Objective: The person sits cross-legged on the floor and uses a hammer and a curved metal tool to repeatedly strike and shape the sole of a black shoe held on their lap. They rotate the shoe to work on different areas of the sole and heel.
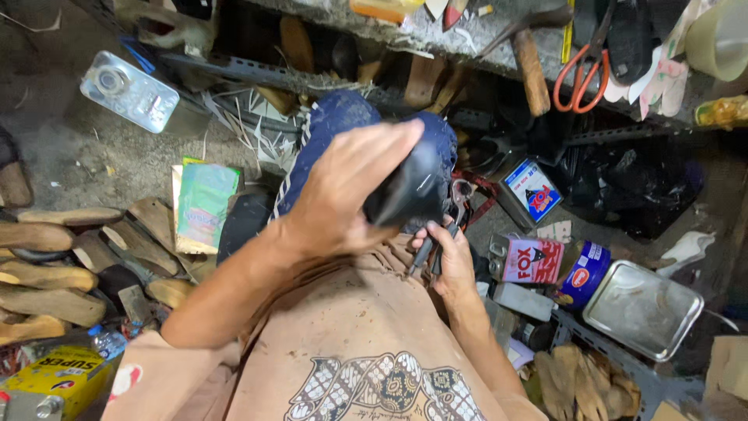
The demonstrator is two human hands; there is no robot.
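Cluttered workshop floor, wooden shoe lasts (47, 269) at left, glue tins (538, 261) at right. Left hand (343, 195) wraps black shoe upper (409, 187) over lap. Right hand (448, 257) clenches pliers (456, 210) at shoe edge. Advice: short even pulls, shoe braced firm

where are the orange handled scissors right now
In the head view, the orange-handled scissors lie at the upper right on the cluttered bench edge, just right of the wooden-handled hammer, well above both hands.
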